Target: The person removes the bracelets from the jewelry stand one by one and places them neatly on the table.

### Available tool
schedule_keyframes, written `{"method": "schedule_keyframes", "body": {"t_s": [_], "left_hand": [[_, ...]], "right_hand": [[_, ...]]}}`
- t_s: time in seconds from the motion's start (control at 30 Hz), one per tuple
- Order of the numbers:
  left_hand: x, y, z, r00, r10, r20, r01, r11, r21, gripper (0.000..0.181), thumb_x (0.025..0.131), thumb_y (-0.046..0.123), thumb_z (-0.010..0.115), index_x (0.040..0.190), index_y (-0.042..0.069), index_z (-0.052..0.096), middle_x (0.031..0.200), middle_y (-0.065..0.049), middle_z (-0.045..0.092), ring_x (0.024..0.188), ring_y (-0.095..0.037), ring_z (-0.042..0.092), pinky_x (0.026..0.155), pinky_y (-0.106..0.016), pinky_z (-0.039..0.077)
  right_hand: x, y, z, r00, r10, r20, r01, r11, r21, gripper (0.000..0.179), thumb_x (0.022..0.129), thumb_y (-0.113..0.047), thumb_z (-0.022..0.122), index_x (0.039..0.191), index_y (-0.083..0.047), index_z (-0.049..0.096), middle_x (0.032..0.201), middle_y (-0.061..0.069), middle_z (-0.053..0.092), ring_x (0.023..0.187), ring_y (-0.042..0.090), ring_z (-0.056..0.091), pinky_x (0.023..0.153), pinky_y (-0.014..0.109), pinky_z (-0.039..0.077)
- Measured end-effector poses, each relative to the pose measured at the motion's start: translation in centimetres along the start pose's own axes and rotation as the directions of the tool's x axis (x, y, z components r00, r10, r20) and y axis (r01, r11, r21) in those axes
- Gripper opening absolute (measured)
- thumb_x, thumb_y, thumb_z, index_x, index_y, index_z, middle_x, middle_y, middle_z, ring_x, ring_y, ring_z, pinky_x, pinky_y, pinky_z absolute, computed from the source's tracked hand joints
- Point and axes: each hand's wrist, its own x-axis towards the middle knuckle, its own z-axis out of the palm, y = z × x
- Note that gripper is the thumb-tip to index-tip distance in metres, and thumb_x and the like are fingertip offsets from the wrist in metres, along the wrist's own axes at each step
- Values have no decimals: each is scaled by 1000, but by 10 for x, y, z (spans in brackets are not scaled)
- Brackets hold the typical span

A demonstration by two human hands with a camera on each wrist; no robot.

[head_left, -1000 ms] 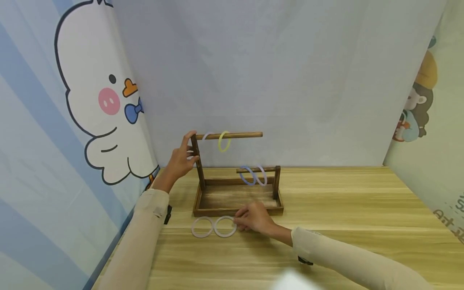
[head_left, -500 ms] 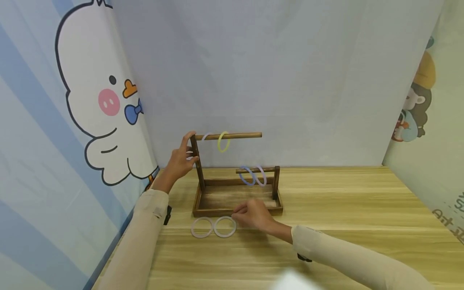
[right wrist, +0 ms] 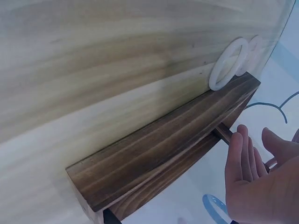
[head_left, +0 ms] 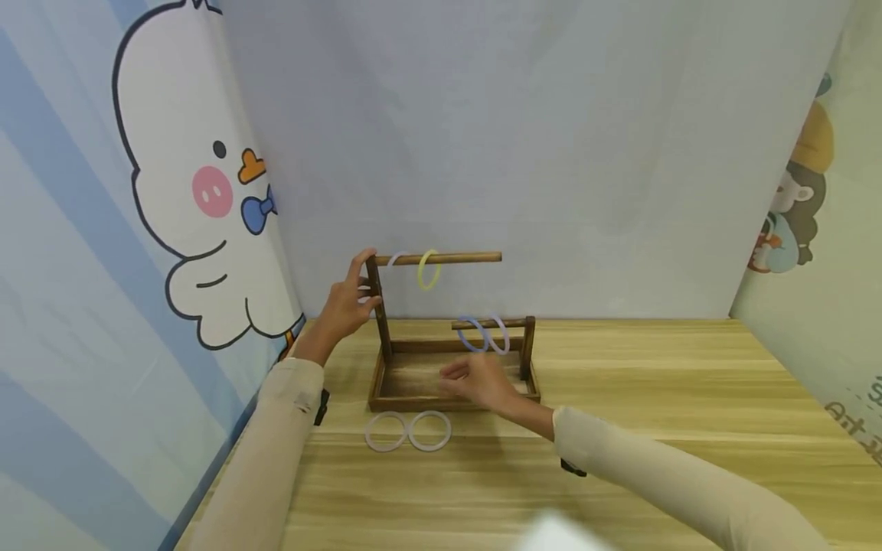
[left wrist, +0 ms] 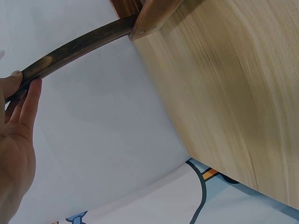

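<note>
Taking the tray (head_left: 406, 405) as my clock. Ten o'clock: left hand (head_left: 347, 308) grips the tall post (head_left: 383, 329), thumb one side, fingers the other; steadying, from my end. Eight: pinkish ring (head_left: 387, 450); seven: white ring (head_left: 430, 450), both flat on the table (head_left: 620, 428). Eleven: pale hanging ring (head_left: 393, 259), then yellow ring (head_left: 420, 274), on the upper bar (head_left: 468, 258). One and two: blue ring (head_left: 477, 351), lilac ring (head_left: 507, 338), lower bar (head_left: 518, 322). Three: right hand (head_left: 484, 383) hovers over the tray, just up from beside the white ring; so work shifts off the table, I judge. Whether its fingers pinch anything, I can't tell.
</note>
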Motion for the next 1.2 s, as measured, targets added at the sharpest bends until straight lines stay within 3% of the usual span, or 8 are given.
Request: {"method": "schedule_keyframes", "body": {"t_s": [0.33,0.8,1.0,1.2], "left_hand": [[0,2,0,1000,-15,5,15,1000,-7,88,94,-8,71,161,21,22,121,-30,69,111,-43,70,92,-53,62],[-1,4,-1,1000,-11,5,11,1000,3,88,94,-8,71,161,19,22,121,-30,69,112,-43,70,93,-51,62],[-1,3,-2,1000,-26,15,26,1000,15,90,95,-7,70,162,24,19,123,-29,68,114,-42,70,95,-49,61],[-1,4,-2,1000,-22,10,22,1000,18,89,94,-7,71,162,22,21,123,-29,68,112,-42,70,92,-50,62]], "right_hand": [[11,-7,-6,999,-46,-3,46,998,-30,22,90,-11,83,103,6,77,95,17,78,83,29,78,67,23,64],[32,-17,-15,998,11,-58,-11,1000,-9,21,91,-12,82,108,1,79,100,14,79,88,25,78,74,30,66],[38,-20,-16,997,5,-73,-4,1000,17,23,93,-12,81,110,2,78,102,15,79,91,26,78,75,30,66],[46,-22,-16,996,-7,-90,9,1000,21,24,92,-11,81,111,3,78,102,16,78,90,26,78,76,29,65]]}}
